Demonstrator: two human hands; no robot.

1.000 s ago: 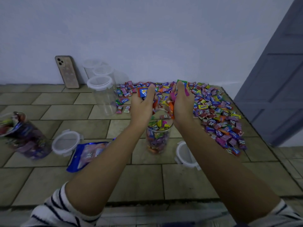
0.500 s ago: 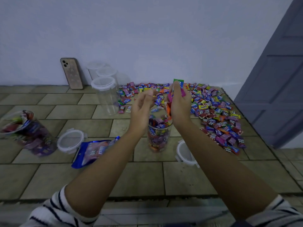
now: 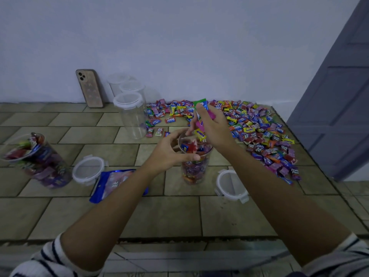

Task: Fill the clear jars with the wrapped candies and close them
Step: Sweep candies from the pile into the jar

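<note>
A clear jar, nearly full of wrapped candies, stands open in the middle of the tiled counter. My left hand curls round its rim on the left side. Just above the jar's mouth my right hand holds a few candies, green, pink and yellow ones showing between its fingers. A wide pile of loose wrapped candies lies behind and to the right. One round lid lies right of the jar.
A filled jar leans at the far left, with a second lid and a blue candy bag beside it. Empty lidded jars and a phone stand against the back wall. A grey door is on the right.
Both hands held candies over the jar; the left has let its candies fall and dropped to grip the rim. The right hand has tipped toward the jar's mouth.
</note>
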